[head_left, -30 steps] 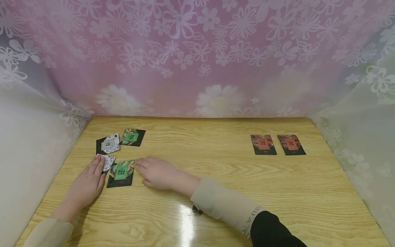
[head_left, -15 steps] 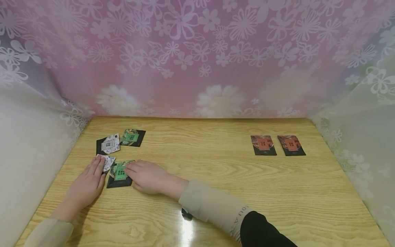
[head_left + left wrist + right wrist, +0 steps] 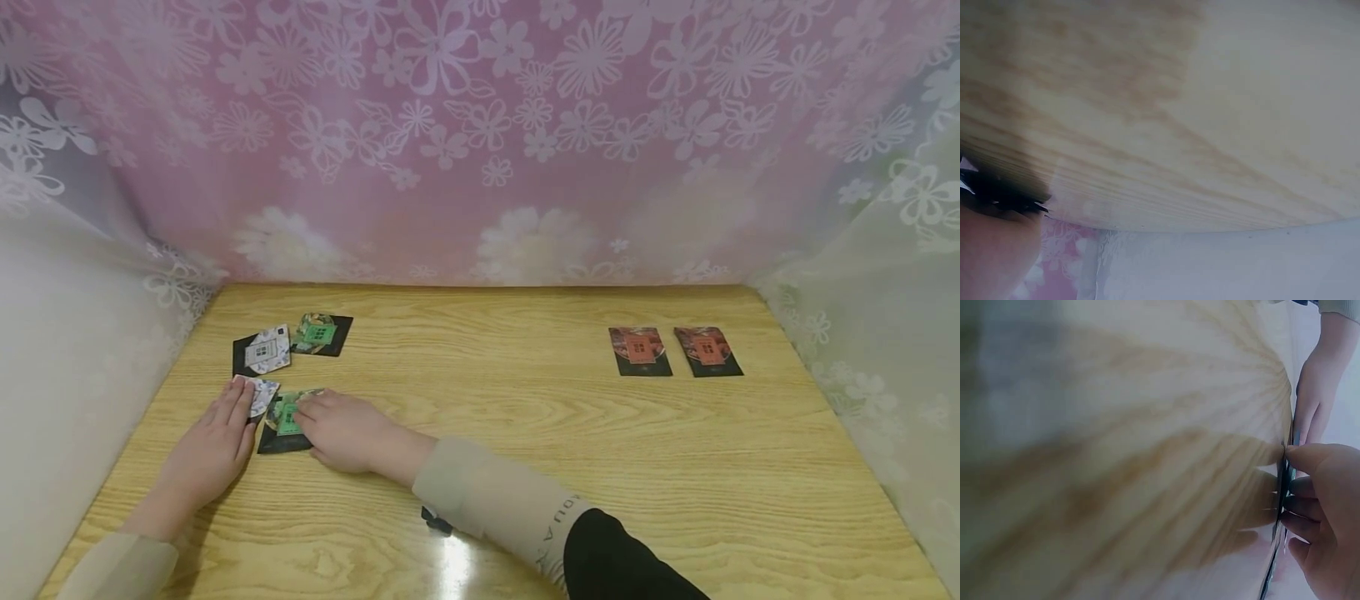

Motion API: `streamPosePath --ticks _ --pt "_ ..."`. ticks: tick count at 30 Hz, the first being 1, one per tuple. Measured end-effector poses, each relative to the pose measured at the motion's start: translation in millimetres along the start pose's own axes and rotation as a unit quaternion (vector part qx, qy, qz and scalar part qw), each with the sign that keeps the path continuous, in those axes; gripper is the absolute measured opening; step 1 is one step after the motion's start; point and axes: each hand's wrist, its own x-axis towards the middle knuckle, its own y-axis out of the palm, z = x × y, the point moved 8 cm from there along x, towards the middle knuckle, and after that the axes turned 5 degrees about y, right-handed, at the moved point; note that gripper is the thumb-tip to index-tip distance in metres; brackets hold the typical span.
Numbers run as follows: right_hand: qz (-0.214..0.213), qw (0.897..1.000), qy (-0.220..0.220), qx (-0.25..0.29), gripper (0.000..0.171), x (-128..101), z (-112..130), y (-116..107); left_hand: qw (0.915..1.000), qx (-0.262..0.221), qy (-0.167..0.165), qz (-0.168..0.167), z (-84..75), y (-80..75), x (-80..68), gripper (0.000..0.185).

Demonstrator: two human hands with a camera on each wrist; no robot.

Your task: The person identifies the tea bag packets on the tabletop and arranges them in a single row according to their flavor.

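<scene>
Your left hand [image 3: 206, 450] covers most of the flat white-blue floral and black sachet [image 3: 262, 397] beneath it, and your right hand [image 3: 348, 432] hides the right edge of the flat green and black sachet [image 3: 282, 442] just beside. A small black object [image 3: 437, 521] shows only partly next to your beige right sleeve [image 3: 459, 477], and you can't make out what it is. The left wrist view cuts your hand off at the left edge, with a blurred dark shape under it. Your left fingers lie straight on the floral sachet, pressing without gripping. Your right fingers bend slightly over the green sachet, touching it; whether the thumb pinches its edge, you cannot tell. Both sachets lie on the left part of the yellow wood-grain table [image 3: 487, 367].
</scene>
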Motion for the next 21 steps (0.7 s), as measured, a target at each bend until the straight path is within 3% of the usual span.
streamPosePath --ticks 11,21 --pt "0.047 0.999 0.024 0.009 0.059 -1.6 -9.0 7.2 1.0 0.004 -0.004 0.0 -2.4 -2.2 0.9 0.062" --pt "0.023 0.999 0.009 0.026 0.051 -12.0 -23.3 3.0 0.9999 0.003 -0.01 0.008 -3.5 -1.5 -0.4 0.063"
